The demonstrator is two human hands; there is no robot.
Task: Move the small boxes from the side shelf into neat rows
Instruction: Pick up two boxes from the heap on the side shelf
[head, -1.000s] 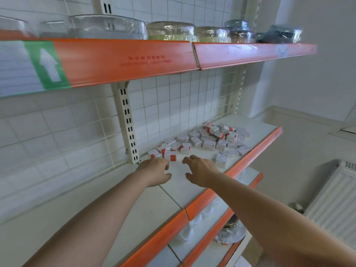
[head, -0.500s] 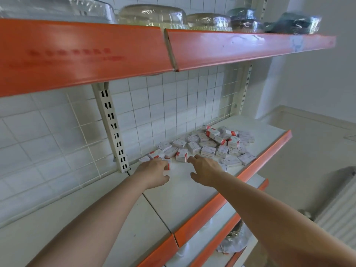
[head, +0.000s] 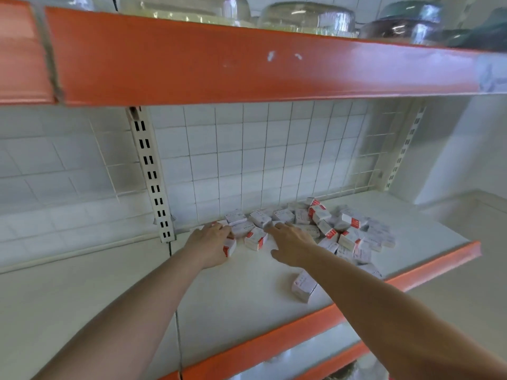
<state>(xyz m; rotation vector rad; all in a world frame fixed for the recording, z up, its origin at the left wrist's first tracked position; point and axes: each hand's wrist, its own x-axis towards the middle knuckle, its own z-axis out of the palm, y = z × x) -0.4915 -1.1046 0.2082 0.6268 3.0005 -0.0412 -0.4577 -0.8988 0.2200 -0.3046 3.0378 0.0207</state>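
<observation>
Your left hand (head: pixel 211 245) gripped a box (head: pixel 230 246); your right hand (head: pixel 290 246) lay flat and wide over the pile (head: pixel 329 229). Sweeping carelessly could have knocked boxes off the shelf (head: pixel 247 297).

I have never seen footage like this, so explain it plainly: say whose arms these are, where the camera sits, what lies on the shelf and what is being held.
There is no machine here. A person wears a camera on the head, looking forward and down, so both bare arms reach into the one picture from below. The white shelf has an orange front edge. On it lies a loose pile of small boxes, white with red ends, against the tiled back wall. One stray box sits apart, near the front edge. The left hand rests on a box at the pile's left end; whether it has a true grip is unclear. The right hand reaches flat toward the pile, holding nothing. Wrapped bowls stand on the shelf above.
</observation>
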